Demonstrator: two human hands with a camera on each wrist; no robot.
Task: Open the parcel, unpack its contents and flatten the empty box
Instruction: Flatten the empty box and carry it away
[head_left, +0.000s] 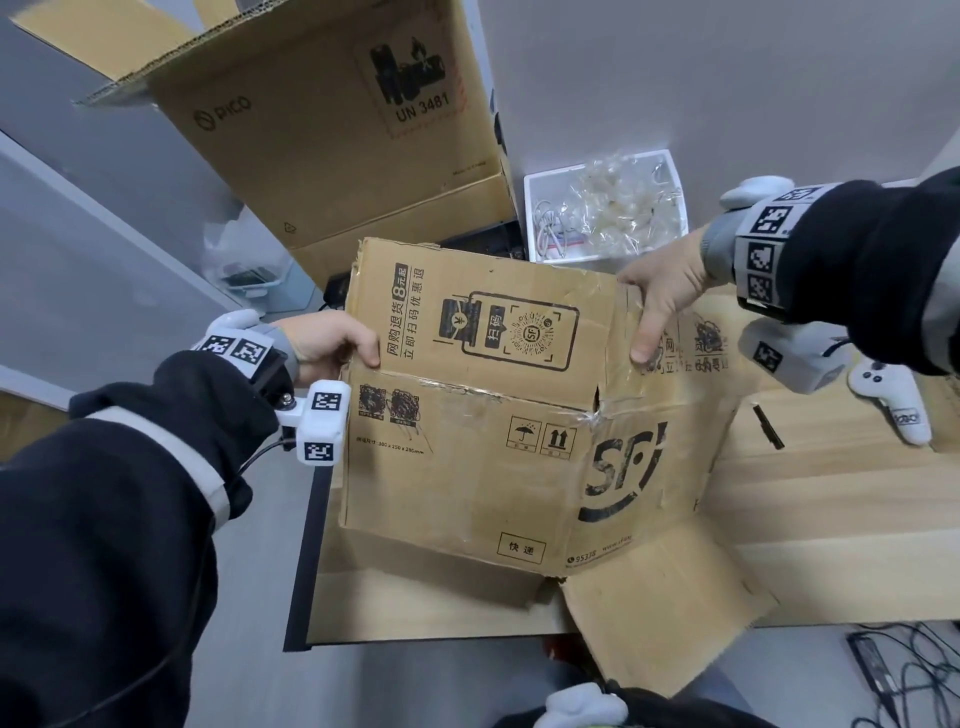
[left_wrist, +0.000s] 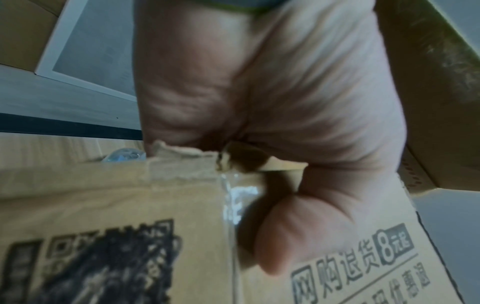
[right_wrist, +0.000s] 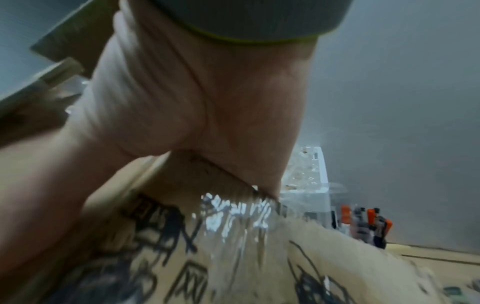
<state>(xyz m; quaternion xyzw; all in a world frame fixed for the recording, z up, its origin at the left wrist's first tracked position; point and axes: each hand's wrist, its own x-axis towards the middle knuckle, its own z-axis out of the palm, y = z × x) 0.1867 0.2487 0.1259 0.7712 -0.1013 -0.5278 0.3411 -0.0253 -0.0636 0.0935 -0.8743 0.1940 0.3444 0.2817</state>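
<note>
The brown printed parcel box (head_left: 467, 457) is collapsed nearly flat and held up over the wooden table (head_left: 831, 493), its flaps spread out. My left hand (head_left: 332, 343) pinches its left edge at the fold, thumb on the printed face; the left wrist view shows the thumb (left_wrist: 298, 226) over the torn card edge (left_wrist: 182, 162). At the upper right edge my right hand (head_left: 665, 296) grips the box (right_wrist: 233, 257), thumb down across the taped seam. The fingers of both hands are hidden behind the cardboard.
A large open cardboard box (head_left: 332, 130) stands behind. A white tray (head_left: 605, 208) of clear bags and cables sits at the back. A white controller (head_left: 893, 405) and a dark stick (head_left: 768, 427) lie on the table at right. Cables (head_left: 909, 675) lie on the floor.
</note>
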